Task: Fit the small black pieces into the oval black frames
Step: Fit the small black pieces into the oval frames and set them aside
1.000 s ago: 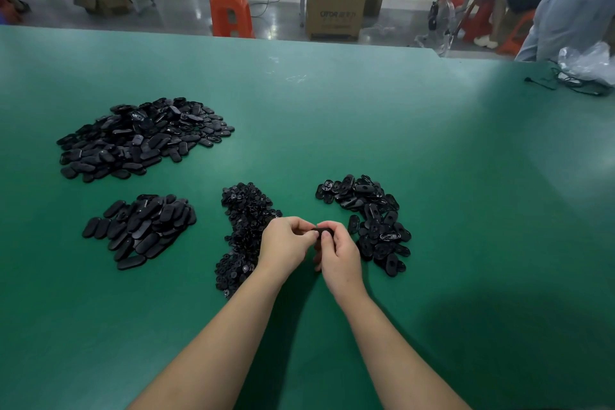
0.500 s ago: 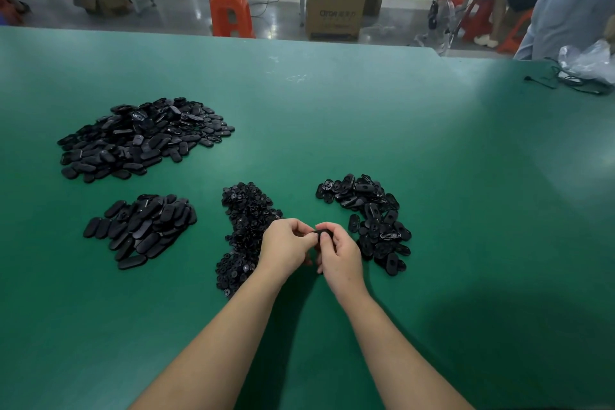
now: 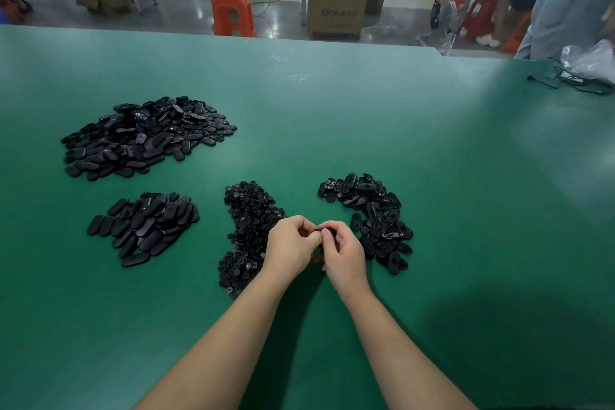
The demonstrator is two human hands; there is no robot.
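Note:
My left hand [image 3: 290,245] and my right hand [image 3: 342,253] meet just above the green table [image 3: 332,110], fingers curled around one oval black frame [image 3: 324,230] pinched between them; most of it is hidden by my fingers. A heap of small black pieces [image 3: 248,226] lies directly left of my left hand. A pile of oval black frames with holes [image 3: 376,216] lies to the right of my right hand.
Two more heaps of black oval parts lie to the left: a large one [image 3: 143,136] farther back and a smaller one [image 3: 146,226] nearer. A clear plastic bag and black cable [image 3: 585,70] sit at the far right corner. A person [image 3: 572,10] stands beyond the table.
My hands stay at the same spot between the piles; only the fingers shift slightly around the frame.

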